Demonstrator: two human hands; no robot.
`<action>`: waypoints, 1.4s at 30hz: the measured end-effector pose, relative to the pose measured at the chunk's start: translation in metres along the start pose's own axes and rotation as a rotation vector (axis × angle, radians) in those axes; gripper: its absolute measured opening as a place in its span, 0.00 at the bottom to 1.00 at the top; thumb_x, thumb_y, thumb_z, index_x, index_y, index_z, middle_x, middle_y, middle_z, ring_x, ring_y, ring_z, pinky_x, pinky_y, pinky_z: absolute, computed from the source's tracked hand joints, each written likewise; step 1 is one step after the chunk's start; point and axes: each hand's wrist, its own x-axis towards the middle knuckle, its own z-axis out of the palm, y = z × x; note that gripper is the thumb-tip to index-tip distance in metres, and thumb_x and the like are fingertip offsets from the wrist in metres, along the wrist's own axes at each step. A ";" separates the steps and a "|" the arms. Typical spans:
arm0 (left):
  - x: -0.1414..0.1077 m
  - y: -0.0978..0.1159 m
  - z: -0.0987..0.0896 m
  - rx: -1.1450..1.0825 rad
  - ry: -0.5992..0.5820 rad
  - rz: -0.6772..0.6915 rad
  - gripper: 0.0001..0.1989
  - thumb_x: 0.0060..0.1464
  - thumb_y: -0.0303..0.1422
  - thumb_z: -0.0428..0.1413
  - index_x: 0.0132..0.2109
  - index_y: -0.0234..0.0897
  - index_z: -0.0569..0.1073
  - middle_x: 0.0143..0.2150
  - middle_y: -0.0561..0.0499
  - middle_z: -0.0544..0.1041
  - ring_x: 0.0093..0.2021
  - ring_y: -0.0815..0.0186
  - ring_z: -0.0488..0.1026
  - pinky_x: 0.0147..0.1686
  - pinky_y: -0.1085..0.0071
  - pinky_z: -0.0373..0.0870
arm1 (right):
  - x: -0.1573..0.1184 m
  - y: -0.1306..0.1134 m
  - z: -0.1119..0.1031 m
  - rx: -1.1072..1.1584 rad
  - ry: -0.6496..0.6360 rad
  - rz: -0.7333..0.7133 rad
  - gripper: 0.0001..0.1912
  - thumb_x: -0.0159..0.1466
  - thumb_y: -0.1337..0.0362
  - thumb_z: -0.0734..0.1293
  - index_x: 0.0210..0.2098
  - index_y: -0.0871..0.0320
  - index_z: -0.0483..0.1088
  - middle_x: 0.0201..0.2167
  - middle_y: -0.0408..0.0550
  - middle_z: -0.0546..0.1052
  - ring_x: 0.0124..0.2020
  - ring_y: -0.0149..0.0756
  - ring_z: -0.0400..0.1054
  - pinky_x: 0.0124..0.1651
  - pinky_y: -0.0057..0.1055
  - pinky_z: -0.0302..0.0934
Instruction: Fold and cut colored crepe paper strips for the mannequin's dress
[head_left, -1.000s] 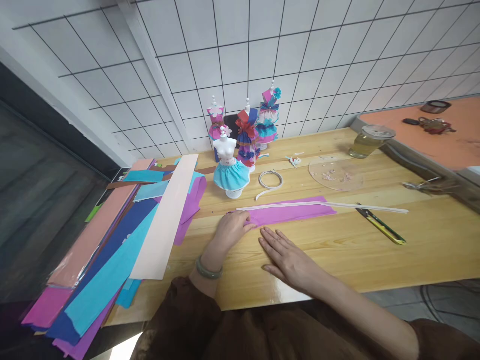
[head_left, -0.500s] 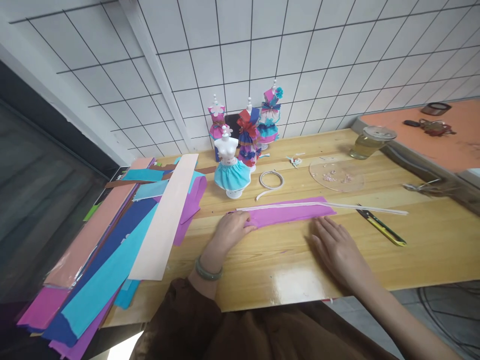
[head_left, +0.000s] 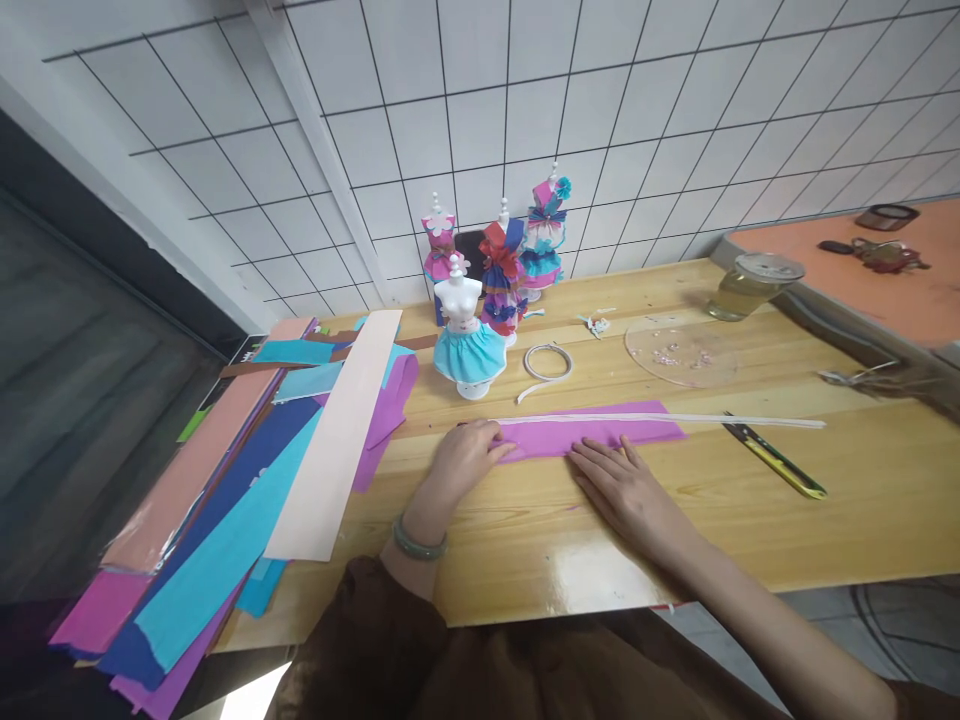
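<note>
A purple crepe paper strip (head_left: 547, 437) lies flat on the table in front of me. Along its far edge runs a narrow white tape strip (head_left: 727, 420), which sticks out well past the paper's right end. My left hand (head_left: 463, 462), fingers bent, grips the left end of the paper and tape. Flat on the near edge of the paper, around its middle, rests my right hand (head_left: 626, 495) with fingers stretched out. To its right lies a yellow and black utility knife (head_left: 776, 460), its tip by the tape.
Behind the paper stand a small dress form (head_left: 470, 335) in a turquoise skirt and three dressed ones. A coiled white tape (head_left: 547, 362), a clear round plate (head_left: 681, 372) with beads and a cup (head_left: 754, 285) lie rightward. Coloured paper strips (head_left: 337, 430) pile up on the left.
My right hand has slid left along the near edge of the purple paper, from near its right end to around its middle. My left hand stays at the left end.
</note>
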 end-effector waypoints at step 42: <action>0.003 -0.013 -0.007 -0.043 0.077 -0.085 0.09 0.51 0.37 0.55 0.29 0.36 0.74 0.31 0.50 0.75 0.34 0.66 0.70 0.34 0.71 0.62 | 0.004 -0.003 -0.005 0.066 0.012 -0.096 0.14 0.65 0.67 0.58 0.45 0.62 0.72 0.39 0.54 0.76 0.41 0.41 0.66 0.43 0.40 0.62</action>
